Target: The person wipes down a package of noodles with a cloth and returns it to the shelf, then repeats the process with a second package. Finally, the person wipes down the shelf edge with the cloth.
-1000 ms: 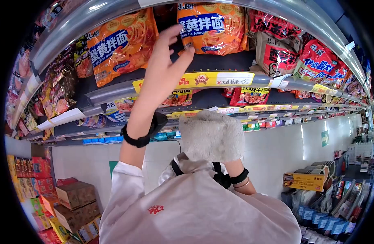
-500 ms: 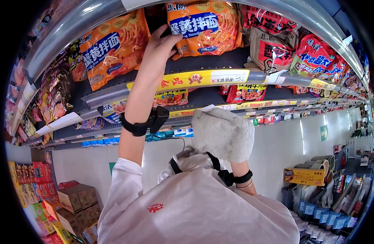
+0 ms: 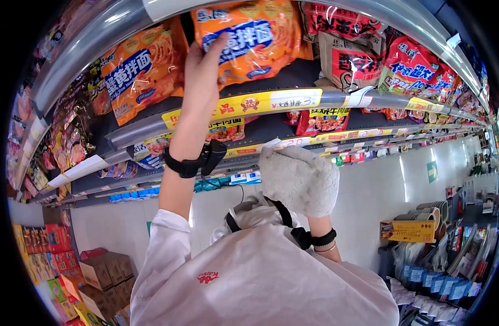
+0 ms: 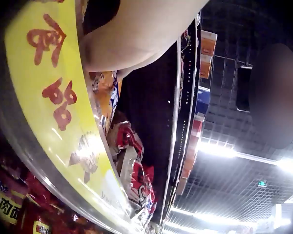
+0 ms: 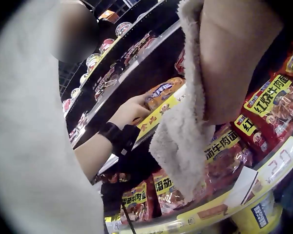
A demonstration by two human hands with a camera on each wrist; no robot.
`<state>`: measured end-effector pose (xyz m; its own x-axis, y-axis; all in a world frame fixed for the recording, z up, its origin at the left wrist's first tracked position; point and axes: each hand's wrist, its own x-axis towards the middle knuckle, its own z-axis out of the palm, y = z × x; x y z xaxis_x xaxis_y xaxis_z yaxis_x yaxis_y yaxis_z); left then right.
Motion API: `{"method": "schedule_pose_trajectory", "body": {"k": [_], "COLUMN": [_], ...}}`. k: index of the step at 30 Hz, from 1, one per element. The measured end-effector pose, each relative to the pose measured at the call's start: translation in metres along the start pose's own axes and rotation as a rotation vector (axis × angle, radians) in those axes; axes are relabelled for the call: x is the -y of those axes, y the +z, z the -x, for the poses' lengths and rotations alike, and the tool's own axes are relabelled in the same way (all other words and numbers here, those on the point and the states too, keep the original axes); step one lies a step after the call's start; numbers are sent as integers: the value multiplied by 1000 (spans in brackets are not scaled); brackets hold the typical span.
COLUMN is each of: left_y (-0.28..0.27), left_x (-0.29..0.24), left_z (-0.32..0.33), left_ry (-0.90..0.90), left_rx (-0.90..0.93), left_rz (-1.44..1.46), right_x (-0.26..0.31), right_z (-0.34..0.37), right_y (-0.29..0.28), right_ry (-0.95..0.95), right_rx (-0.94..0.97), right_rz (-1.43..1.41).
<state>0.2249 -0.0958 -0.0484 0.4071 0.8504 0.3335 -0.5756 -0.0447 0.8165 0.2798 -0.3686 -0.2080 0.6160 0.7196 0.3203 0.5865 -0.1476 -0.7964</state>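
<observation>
My left hand (image 3: 203, 70) grips the left side of an orange crab roe noodle packet (image 3: 255, 32), its thumb lying across the front. The packet leans on the shelf behind the yellow price strip (image 3: 282, 100); the right wrist view also shows the hand at it. To the left stands a matching orange packet (image 3: 135, 73). Lower down, my right hand (image 5: 229, 92) holds a fluffy grey cloth (image 3: 301, 179) that covers its fingers. In the right wrist view the cloth hangs in front of red noodle packets (image 5: 222, 151) on a lower shelf.
Grey and red noodle packets (image 3: 352, 62) fill the shelf to the right. A curved clear rail (image 3: 114, 27) runs along the shelf edge above. Cardboard boxes (image 3: 105, 269) are stacked on the floor at left, and a goods rack (image 3: 445, 266) stands at right.
My left hand has gone from open fingers beside the orange packet to gripping it. The packet now tilts slightly and sits farther left in view. My right hand and the cloth have shifted slightly right.
</observation>
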Motion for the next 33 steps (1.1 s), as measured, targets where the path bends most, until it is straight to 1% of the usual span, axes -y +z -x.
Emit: {"method": "schedule_pose_trajectory", "body": {"k": [2, 4, 6, 8, 12, 14, 16, 18, 21, 22, 24, 26, 27, 28, 30, 31, 32, 33], "left_y": [-3, -4, -5, -8, -7, -2, 5, -1, -21, -28, -31, -39, -38, -38, -35, -37, -39, -38], "left_x": [-3, -10, -14, -16, -30, -43, -56, -61, -61, -57, -53, -45, -40, -37, -30, -25, -21, -18], "left_z": [-4, -2, 0, 0, 11, 24, 39, 50, 66, 74, 99, 122, 131, 141, 152, 155, 157, 158], "left_ry": [59, 35, 43, 114, 104, 79, 12, 17, -162, -231, -350, -442, -438, -502, -537, -559, -601, -624], "left_rx": [-40, -80, -89, -105, -105, -137, -246, -246, -213, -253, -270, -203, -143, -183, -157, -153, -133, -143], "left_rz": [-23, 36, 35, 19, 14, 26, 40, 35, 108, 109, 124, 65, 92, 65, 78, 53, 48, 76], "right_x": [-2, -4, -6, -8, -10, -11, -12, -14, -19, -22, -26, -27, -24, -18, 11, 86, 82, 73], "right_z": [3, 6, 7, 9, 10, 11, 11, 12, 14, 15, 14, 11, 8, 6, -4, -35, -35, -34], "right_y": [-1, -1, 0, 1, 1, 1, 1, 1, 2, 3, 3, -4, -8, -10, -17, -28, -24, -20], "right_ry": [3, 6, 7, 11, 13, 16, 21, 22, 27, 32, 36, 42, 46, 51, 185, -181, -180, -85], "right_rx": [4, 8, 14, 19, 31, 36, 40, 46, 59, 63, 66, 81, 98, 100, 5, -166, -159, -207], "right_rz": [-3, -7, -8, -11, -14, -16, -14, -19, -29, -32, -39, -52, -59, -59, -83, 270, 267, 77]}}
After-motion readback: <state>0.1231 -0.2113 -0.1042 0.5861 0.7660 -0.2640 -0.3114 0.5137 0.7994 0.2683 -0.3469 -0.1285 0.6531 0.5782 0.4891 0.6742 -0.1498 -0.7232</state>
